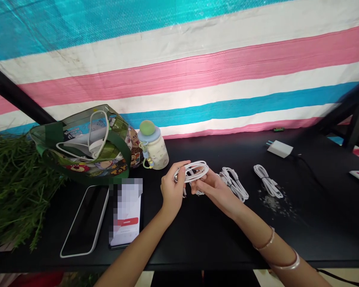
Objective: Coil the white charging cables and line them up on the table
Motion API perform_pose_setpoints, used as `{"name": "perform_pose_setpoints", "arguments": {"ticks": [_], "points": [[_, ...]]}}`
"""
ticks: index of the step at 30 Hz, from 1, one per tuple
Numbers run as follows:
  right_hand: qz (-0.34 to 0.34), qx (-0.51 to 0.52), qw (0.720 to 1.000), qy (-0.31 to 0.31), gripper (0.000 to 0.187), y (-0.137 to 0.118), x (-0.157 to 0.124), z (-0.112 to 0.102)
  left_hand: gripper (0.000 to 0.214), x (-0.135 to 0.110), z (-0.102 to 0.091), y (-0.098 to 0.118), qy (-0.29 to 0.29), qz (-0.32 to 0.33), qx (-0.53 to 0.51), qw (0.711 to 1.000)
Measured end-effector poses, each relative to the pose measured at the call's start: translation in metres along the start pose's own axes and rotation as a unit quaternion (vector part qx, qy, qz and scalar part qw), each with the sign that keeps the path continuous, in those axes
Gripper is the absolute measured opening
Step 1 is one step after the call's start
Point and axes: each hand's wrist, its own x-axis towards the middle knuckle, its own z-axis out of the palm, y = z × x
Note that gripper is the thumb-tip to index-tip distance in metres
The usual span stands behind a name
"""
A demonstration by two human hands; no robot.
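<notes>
Both hands hold one coiled white cable [195,172] just above the black table. My left hand [172,184] pinches the coil's left end, thumb on top. On its right side, my right hand [213,186] has its fingers closed around the loops. Beneath the hands, part of another white cable shows, mostly hidden. Just right of my right hand lies a bundled white cable [235,183] with a dark tie. Farther right is one more bundled white cable [268,181], also tied at its middle.
Left on the black table [197,243] lie a white-edged phone [86,221] and a lit phone [128,215]. Behind them stand a green clear bag [86,159] and a cream bottle [157,151]. A white charger [280,149] sits back right; green foliage [14,187] fills the left edge.
</notes>
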Motion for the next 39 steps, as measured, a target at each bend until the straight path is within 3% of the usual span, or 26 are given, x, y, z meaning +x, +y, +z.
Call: {"name": "perform_pose_setpoints", "arguments": {"ticks": [19, 24, 31, 39], "points": [[0.005, -0.052, 0.996, 0.071, 0.044, -0.003, -0.003, 0.004, 0.03, -0.003, -0.001, 0.004, -0.02, 0.029, 0.104, 0.994], [-0.044, -0.081, 0.991, 0.096, 0.066, 0.001, -0.003, 0.001, 0.028, -0.002, -0.001, 0.004, -0.016, 0.021, 0.114, 0.993], [-0.065, -0.101, 0.988, 0.1, 0.053, 0.008, -0.003, 0.0, 0.026, -0.001, -0.001, 0.006, -0.016, 0.029, 0.116, 0.993], [-0.024, -0.062, 0.991, 0.12, 0.053, 0.003, -0.006, -0.002, 0.027, 0.002, -0.003, 0.009, -0.074, 0.055, 0.145, 0.985]]}}
